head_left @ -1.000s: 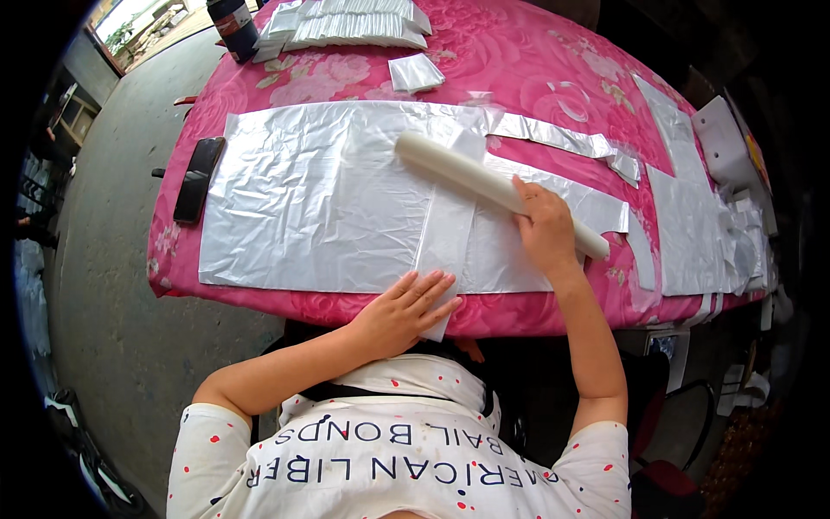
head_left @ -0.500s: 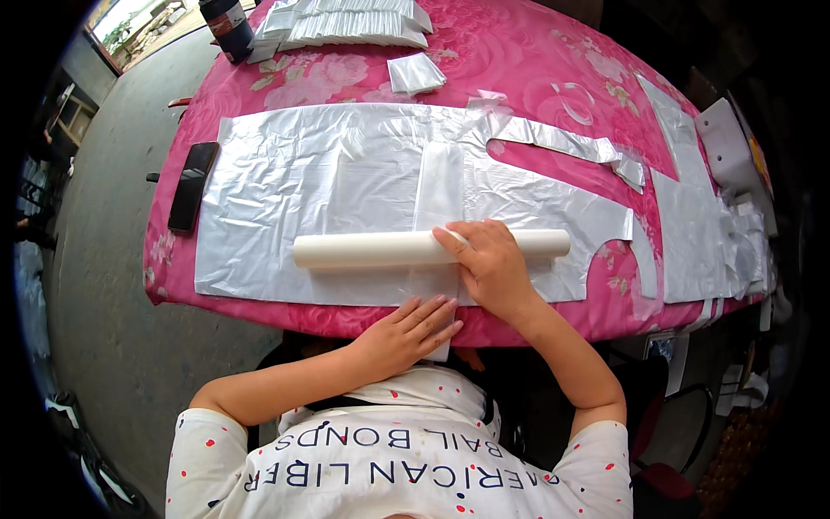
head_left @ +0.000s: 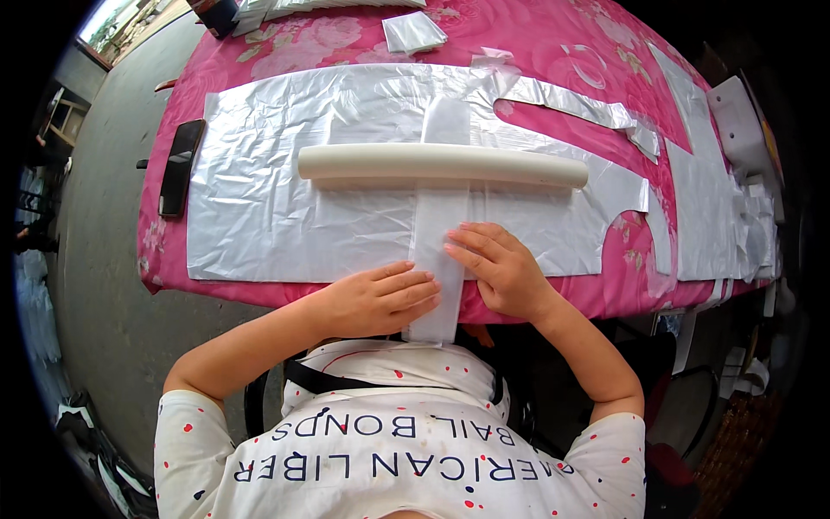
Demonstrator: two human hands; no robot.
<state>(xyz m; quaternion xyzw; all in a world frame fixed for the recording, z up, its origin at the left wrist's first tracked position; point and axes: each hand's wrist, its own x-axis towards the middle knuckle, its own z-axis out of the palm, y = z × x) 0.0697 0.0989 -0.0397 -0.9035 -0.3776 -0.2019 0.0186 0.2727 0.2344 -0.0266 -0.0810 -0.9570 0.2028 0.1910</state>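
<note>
A white cylindrical tube [head_left: 372, 162] lies crosswise over a spread silvery-white plastic sheet [head_left: 259, 216], whose right end has curved cut-outs and narrow straps. Under the tube runs a narrow folded strip of translucent plastic [head_left: 441, 225], which hangs over the table's near edge toward my lap. My left hand [head_left: 380, 298] rests at the strip's left side, fingers stretched out and nearly flat. On the other side, my right hand [head_left: 501, 268] is at the strip's right edge with its fingers extended. Neither hand touches the tube.
A pink floral cloth [head_left: 320, 43] covers the table. A black phone [head_left: 181, 169] lies left of the sheet. Beyond are a small folded plastic packet [head_left: 413, 33], a stack of packets [head_left: 294, 7] and a dark bottle [head_left: 214, 16]. More plastic sheets [head_left: 705, 216] lie at the right edge.
The tube has rolled farther from me, and my right hand has let go of it and come back to the strip. My left hand has shifted slightly left. The view has tilted nearer.
</note>
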